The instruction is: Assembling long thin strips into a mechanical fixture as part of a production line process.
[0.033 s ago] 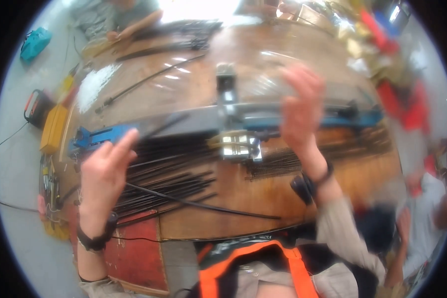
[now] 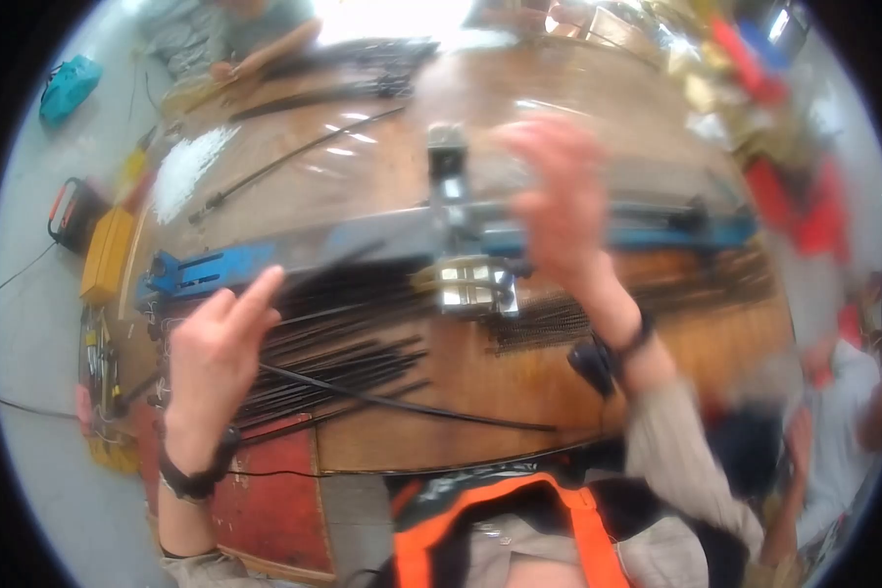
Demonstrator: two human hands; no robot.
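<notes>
Across a brown wooden table [image 2: 578, 402], from the left hand [image 2: 216, 358], with index finger [image 2: 264, 291] extended and the rest curled: cannot tell through blur whether pinching anything. Just past those fingertips, a dark rod [image 2: 348, 262], slanting up and rightward toward a metal clamp [image 2: 451, 201]. Nearer to that clamp, just right of it: the right hand [image 2: 563, 206], bent fingers parted from thumb. Toward the body, loose dark rods [image 2: 353, 377].
</notes>
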